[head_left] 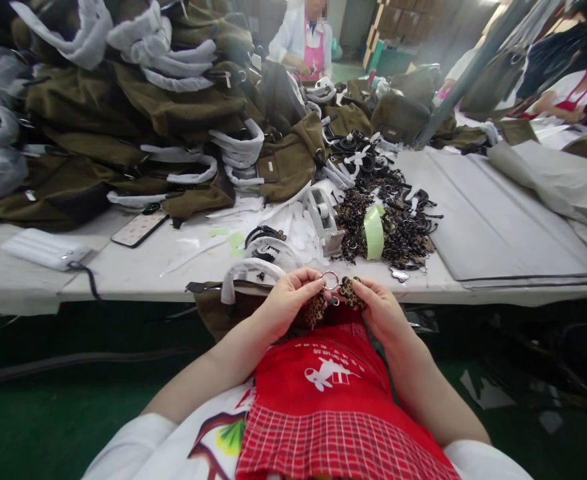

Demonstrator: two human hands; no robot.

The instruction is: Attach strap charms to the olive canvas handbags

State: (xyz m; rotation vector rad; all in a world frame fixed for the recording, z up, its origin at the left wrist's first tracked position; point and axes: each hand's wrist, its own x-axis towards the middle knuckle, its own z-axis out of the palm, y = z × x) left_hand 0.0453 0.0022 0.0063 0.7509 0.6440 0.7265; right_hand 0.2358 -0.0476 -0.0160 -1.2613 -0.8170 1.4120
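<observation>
Between thumb and finger, my left hand [296, 297] pinches a silver metal ring [330, 271]. A leopard-print piece [315, 312] hangs just under that hand. My right hand [380, 308] is closed on a leopard-print charm [352, 293] with a scalloped edge, beside the ring; whether the two are joined is unclear. A small metal clasp [336, 301] shows between my hands. Below them, an olive bag [218, 310] with a white-wrapped handle [248, 267] lies at the table edge, partly hidden by my left arm.
Olive bags [173, 100] are piled high on the left. A heap of leopard-print and black straps [388, 213] lies ahead, with a tape dispenser [323, 217] beside it. A phone [140, 225] rests at left, grey sheets [503, 213] at right. Co-workers [306, 43] are across the table.
</observation>
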